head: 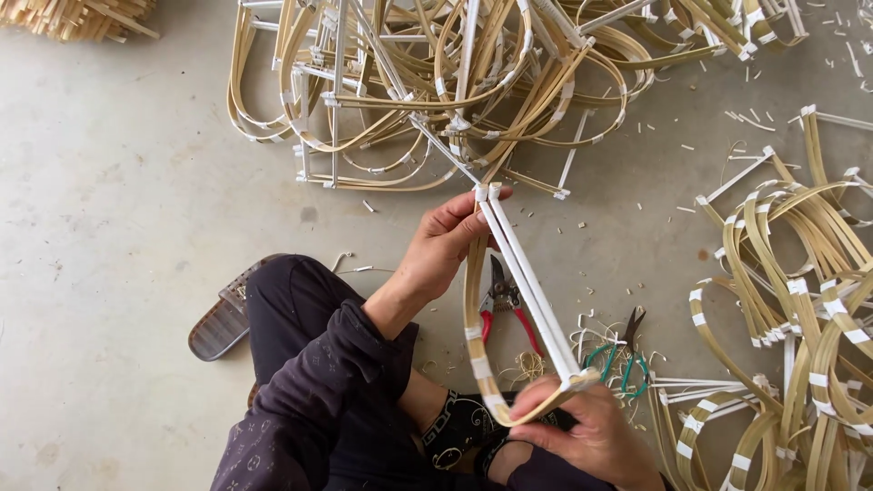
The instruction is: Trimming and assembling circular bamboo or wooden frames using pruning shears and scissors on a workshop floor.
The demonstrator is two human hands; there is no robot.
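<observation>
Your left hand (446,245) is closed around the far end of a bamboo frame (509,300), thumb and fingers pinching the tips of its two white straight bars (527,282) where they meet. Your right hand (582,427) holds the near end of the same frame, fingers curled over the corner where the white bars join the curved bamboo strip (475,336). So the frame spans the gap between your hands, tilted, with the white bars running from your left fingertips down to your right thumb, and the bowed strip, wrapped with white tape bands, hanging on the side toward your body.

Under the frame, on the concrete floor (127,200) between your two hands, lie red-handled pruning shears (502,300). Just beyond your right hand, on its outer side, lie green-handled scissors (623,359) among loose white offcuts. Neither tool touches a hand.

Past your left hand, farther from you, a big tangled pile of finished frames (436,82) covers the floor; its nearest bars come close to your left fingertips, though I cannot tell whether they touch. To the outer side of your right hand a second pile of frames (800,300) spreads out. A bundle of bamboo sticks (82,16) sits well apart, far off on your left hand's outer side. Near your left forearm, a brown sandal (223,318) rests beside your dark-trousered knee (291,300).
</observation>
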